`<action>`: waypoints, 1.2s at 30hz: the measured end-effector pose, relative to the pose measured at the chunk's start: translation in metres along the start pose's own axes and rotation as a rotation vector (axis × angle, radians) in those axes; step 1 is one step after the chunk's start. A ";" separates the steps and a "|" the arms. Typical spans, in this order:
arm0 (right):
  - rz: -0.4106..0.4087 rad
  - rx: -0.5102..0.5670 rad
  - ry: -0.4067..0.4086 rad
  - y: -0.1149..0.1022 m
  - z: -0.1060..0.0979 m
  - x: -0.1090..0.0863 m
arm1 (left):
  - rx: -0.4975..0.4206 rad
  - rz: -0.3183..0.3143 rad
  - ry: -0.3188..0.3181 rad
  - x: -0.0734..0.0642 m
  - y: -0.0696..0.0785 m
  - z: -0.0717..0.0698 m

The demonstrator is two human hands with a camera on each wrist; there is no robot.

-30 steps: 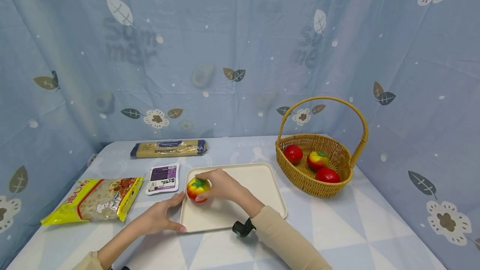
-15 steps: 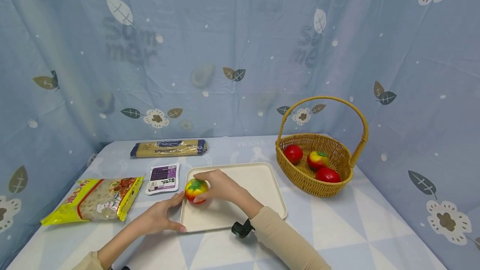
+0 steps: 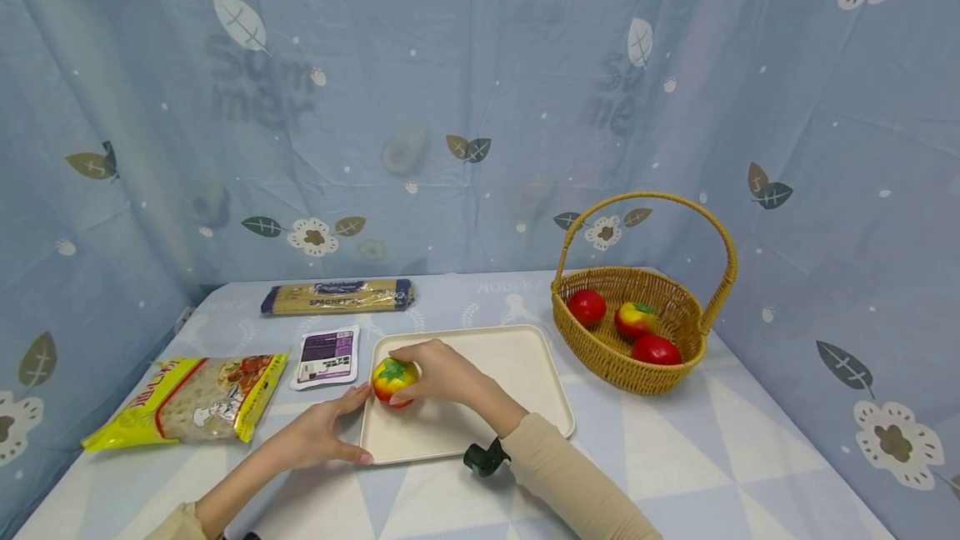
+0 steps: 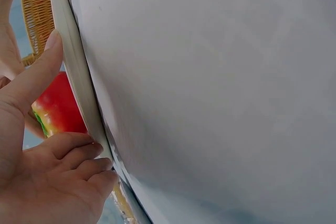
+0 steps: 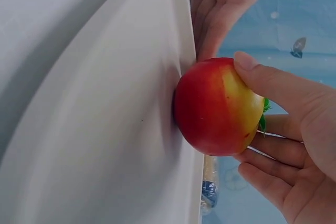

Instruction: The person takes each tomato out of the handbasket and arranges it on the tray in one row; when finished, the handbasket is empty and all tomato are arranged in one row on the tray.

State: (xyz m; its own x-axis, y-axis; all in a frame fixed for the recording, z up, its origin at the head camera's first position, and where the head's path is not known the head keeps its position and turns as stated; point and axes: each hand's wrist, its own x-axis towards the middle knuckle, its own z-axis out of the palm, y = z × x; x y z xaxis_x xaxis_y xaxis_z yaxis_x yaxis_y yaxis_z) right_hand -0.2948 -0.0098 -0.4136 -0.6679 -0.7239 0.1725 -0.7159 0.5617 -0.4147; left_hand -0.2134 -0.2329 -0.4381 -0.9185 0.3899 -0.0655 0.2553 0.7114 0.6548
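Observation:
A red-and-yellow tomato (image 3: 392,385) with a green leafy top is at the left end of a cream rectangular tray (image 3: 498,373). My right hand (image 3: 448,372) holds this tomato, thumb on one side and fingers on the other. In the right wrist view the tomato (image 5: 212,109) sits against the tray's surface, its underside hidden. My left hand (image 3: 311,436) rests along the tray's left edge, thumb near the front corner and fingertips farther back. The left wrist view shows the thumb and fingertips of the left hand (image 4: 58,169) touching the rim, spread apart.
A wicker basket (image 3: 630,377) with a tall handle stands at the right, holding two red fruits and another red-and-yellow one. Left of the tray lie a purple-labelled white pack (image 3: 327,358) and a yellow bag (image 3: 195,400). A spaghetti packet (image 3: 337,297) lies at the back.
The tomato has shifted very slightly left, then slightly back right, with the right hand on it. The left hand and the tray have stayed where they were.

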 end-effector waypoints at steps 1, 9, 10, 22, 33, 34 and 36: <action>-0.001 0.001 0.000 0.000 0.000 0.000 | 0.000 0.000 0.001 0.000 0.000 0.000; -0.004 0.017 0.002 0.000 0.000 -0.002 | 0.006 0.009 0.009 0.000 -0.001 0.000; -0.006 0.019 0.002 0.000 0.000 -0.002 | 0.005 0.011 0.011 0.000 -0.001 0.000; -0.033 0.023 0.048 0.006 -0.005 -0.010 | 0.014 0.022 -0.001 0.001 0.000 -0.001; -0.102 0.040 0.105 0.016 -0.015 -0.027 | 0.004 0.022 0.000 0.001 -0.001 -0.001; -0.104 0.043 0.108 0.017 -0.016 -0.029 | 0.004 0.021 0.000 0.001 0.000 -0.001; -0.109 0.050 0.115 0.019 -0.018 -0.033 | 0.003 0.020 0.001 0.001 0.000 -0.001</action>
State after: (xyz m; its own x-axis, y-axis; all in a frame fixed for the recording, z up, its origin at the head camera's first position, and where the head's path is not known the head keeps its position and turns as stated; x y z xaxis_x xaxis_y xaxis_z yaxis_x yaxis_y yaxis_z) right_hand -0.2897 0.0321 -0.4110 -0.6079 -0.7271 0.3189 -0.7763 0.4599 -0.4312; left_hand -0.2141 -0.2327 -0.4374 -0.9133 0.4039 -0.0518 0.2746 0.7049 0.6540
